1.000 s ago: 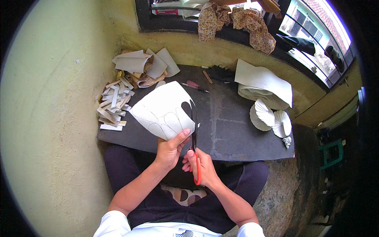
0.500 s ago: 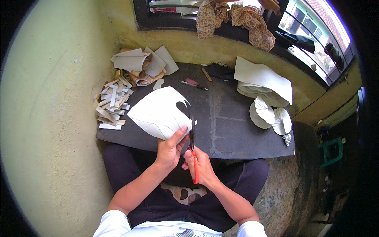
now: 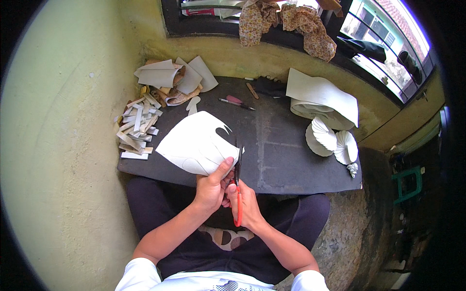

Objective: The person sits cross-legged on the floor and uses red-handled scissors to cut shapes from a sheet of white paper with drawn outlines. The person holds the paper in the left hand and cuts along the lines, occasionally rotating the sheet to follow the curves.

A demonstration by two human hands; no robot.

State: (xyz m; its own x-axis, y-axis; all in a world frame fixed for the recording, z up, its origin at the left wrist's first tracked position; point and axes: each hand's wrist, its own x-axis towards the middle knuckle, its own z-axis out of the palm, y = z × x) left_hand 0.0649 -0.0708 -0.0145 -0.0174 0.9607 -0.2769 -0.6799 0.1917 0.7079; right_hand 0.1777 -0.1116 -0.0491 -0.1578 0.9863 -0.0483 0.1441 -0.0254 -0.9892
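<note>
My left hand (image 3: 212, 188) pinches the near corner of a white sheet (image 3: 191, 138), thumb on top. Curved outlines are drawn on the sheet, and a curved notch is cut into its right side. In my right hand (image 3: 247, 201) is a pair of scissors (image 3: 238, 206) with red-orange handles and dark blades. The blades point away from me at the sheet's right edge, close to my left fingertips. Both hands are over the near edge of the dark table (image 3: 286, 167).
At the left lie a heap of pale strips (image 3: 138, 127) and folded sheets (image 3: 165, 77). A pen (image 3: 236, 104) rests mid-table. White shells (image 3: 335, 143) and a large folded sheet (image 3: 323, 99) are at the right. A cut-out scrap (image 3: 228, 238) lies in my lap.
The sheet and my left hand have shifted slightly nearer to me and to the right. The scissor blades, apart before, look closer together, still at the sheet's right edge.
</note>
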